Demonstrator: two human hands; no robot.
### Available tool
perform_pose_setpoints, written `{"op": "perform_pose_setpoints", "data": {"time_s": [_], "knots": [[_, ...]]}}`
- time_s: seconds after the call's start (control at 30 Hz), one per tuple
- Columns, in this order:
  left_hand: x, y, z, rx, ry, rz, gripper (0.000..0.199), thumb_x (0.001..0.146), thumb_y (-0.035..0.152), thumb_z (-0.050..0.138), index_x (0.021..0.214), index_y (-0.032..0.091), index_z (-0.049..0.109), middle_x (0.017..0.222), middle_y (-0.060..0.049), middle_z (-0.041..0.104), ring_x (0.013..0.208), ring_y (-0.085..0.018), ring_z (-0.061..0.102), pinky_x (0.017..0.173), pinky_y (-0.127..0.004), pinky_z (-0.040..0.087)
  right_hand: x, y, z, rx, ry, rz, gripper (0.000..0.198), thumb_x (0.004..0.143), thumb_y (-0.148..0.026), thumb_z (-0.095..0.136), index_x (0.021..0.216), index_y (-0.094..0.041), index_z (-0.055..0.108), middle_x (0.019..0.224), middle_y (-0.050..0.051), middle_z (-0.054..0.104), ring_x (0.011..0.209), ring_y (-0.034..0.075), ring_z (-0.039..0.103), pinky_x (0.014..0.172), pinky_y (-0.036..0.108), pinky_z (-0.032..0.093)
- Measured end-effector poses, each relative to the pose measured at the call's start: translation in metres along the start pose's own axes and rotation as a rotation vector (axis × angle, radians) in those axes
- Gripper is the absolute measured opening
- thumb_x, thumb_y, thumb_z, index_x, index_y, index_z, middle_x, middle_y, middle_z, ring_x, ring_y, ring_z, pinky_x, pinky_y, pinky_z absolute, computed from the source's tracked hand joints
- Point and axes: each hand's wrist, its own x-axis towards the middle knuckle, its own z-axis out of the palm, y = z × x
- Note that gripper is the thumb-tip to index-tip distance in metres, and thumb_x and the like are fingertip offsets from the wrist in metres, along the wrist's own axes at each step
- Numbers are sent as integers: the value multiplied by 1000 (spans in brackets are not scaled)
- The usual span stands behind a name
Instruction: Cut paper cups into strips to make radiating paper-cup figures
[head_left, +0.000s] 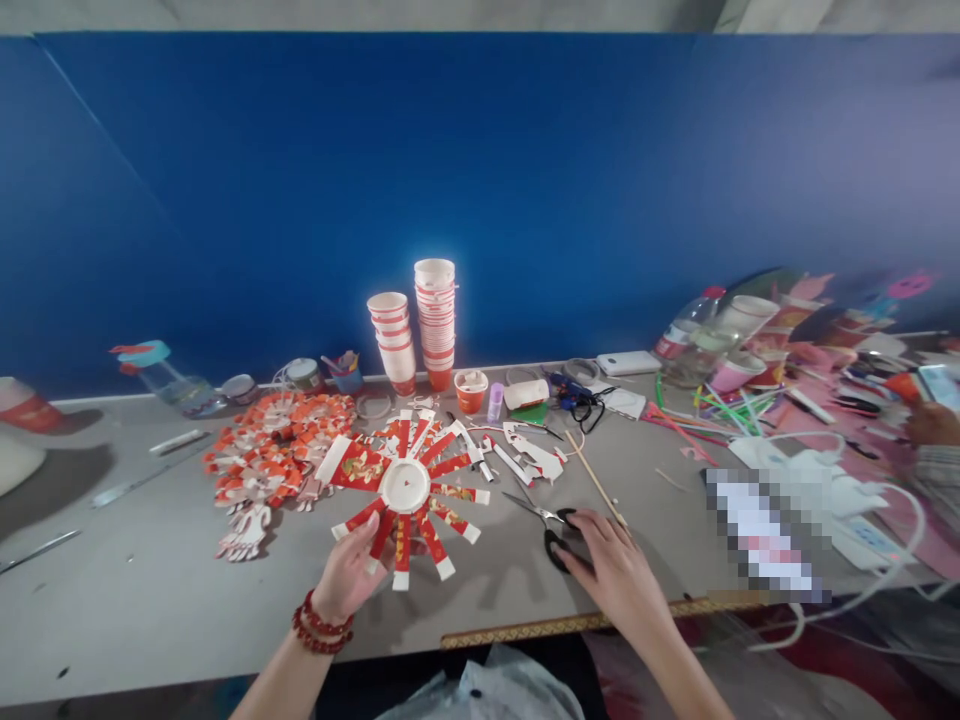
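Note:
A red-and-white paper cup [406, 487] has its wall cut into strips that fan out around its round white base. My left hand [358, 562] pinches it by the lower-left strips, with a red bead bracelet [322, 625] on the wrist. Just above the tabletop or on it, scissors [541, 512] point away to the left, their blades slightly apart. My right hand [615, 562] has thumb and fingers at their black handles. A thin wooden stick [596, 478] reaches from the middle of the table to beside the right fingers.
Two stacks of paper cups [436, 325] stand against the blue partition [480, 180]. Orange-and-white paper cutouts [281, 440] are piled left. Behind the cut cup lie scraps [534, 452] and a glue stick [496, 402]. A power strip [862, 540] with cables and another person's hand [934, 425] are right.

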Motion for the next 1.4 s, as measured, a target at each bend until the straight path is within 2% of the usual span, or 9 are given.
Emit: {"op": "perform_pose_setpoints", "data": {"time_s": [0.13, 0.27, 0.4, 0.6, 0.7, 0.87, 1.0, 1.2, 1.4], "knots": [[6, -11, 19, 13, -27, -19, 21, 73, 37, 73, 87, 20, 73, 95, -7, 77, 101, -28, 69, 90, -39, 56, 13, -1, -9, -59, -144, 23, 9, 82, -25, 55, 87, -21, 61, 91, 8, 67, 81, 26, 65, 74, 36, 47], [10, -10, 40, -37, -123, -64, 33, 74, 31, 74, 104, 19, 68, 102, -7, 75, 99, -25, 70, 87, -36, 57, 22, -3, -19, -42, -291, 80, 7, 77, -19, 57, 81, -21, 62, 86, 7, 69, 79, 24, 67, 68, 31, 47], [9, -11, 31, -116, -167, -47, 33, 67, 31, 79, 97, 22, 69, 93, -3, 76, 92, -23, 72, 81, -30, 59, 20, -2, -28, 80, -340, 199, 8, 77, -22, 57, 82, -23, 63, 88, 4, 72, 79, 24, 69, 66, 30, 47], [9, -14, 24, -32, -160, -36, 51, 66, 48, 78, 109, 24, 66, 96, -6, 76, 94, -28, 71, 87, -39, 57, 18, 1, -20, 751, -539, 420, 17, 79, -37, 56, 86, -22, 58, 73, 0, 69, 54, 16, 64, 50, 25, 46], [9, -11, 30, 127, -131, 36, 50, 71, 48, 75, 113, 22, 65, 98, -7, 75, 92, -25, 71, 85, -36, 58, 20, -6, -10, 1042, -531, 532, 33, 71, -46, 67, 89, -21, 56, 72, -1, 66, 54, 15, 61, 44, 22, 44], [6, -1, 28, 257, -70, 158, 37, 71, 42, 77, 99, 19, 70, 97, -8, 74, 96, -24, 68, 90, -34, 55, 18, -25, -10, 1300, -383, 496, 46, 77, -62, 64, 80, -17, 55, 68, 0, 60, 49, 9, 48, 45, 21, 38], [0, 12, 20, 365, -49, 207, 18, 71, 32, 78, 83, 20, 73, 89, -5, 74, 91, -24, 67, 89, -34, 55, 18, -40, -17, 1441, -431, 388, 55, 73, -68, 65, 84, -15, 56, 67, 2, 60, 46, 7, 42, 44, 21, 34], [-8, 24, 17, 587, -45, 312, 14, 73, 35, 75, 82, 25, 74, 82, -3, 74, 83, -25, 68, 79, -36, 58, 25, -55, -17, 1447, -473, 303, 55, 72, -69, 66, 82, -15, 55, 67, 1, 59, 44, 6, 42, 41, 18, 33], [-7, 15, 9, 691, -37, 317, 18, 79, 37, 69, 88, 22, 72, 86, -5, 74, 83, -25, 69, 76, -34, 57, 23, -62, -5, 1483, -455, 266, 49, 75, -63, 67, 82, -17, 53, 69, 1, 58, 49, 7, 44, 39, 16, 36]]}}
